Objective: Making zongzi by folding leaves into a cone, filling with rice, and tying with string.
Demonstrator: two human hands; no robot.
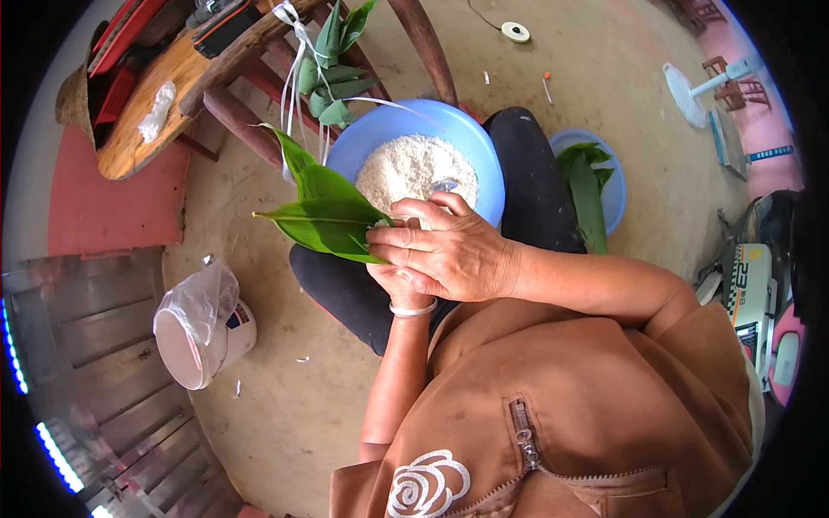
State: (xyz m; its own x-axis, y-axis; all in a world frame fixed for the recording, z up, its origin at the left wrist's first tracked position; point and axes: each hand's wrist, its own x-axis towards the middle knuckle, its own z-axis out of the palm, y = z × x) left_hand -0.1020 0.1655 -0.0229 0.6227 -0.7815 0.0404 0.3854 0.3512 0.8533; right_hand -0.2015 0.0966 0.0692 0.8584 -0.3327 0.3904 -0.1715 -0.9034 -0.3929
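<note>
My left hand [405, 285], with a white bangle at the wrist, holds broad green leaves [330, 217] that fan out to the left. Over it lies my right hand [447, 249], its fingers pressed on the base of the leaves, where a little white rice shows. Just beyond the hands, a blue plastic basin [482, 162] holds white rice grains [408, 165] and a shiny, partly hidden utensil [444, 186]. Wrapped green leaf bundles [337, 87] hang on white strings [299, 39] from a wooden chair at the basin's upper left.
A smaller blue basin [618, 194] with long green leaves [588, 201] stands on the floor at right. At left are a white bucket [184, 349] with a plastic bag [204, 298] and a wooden seat [133, 139]. A white fan [686, 97] stands farther off.
</note>
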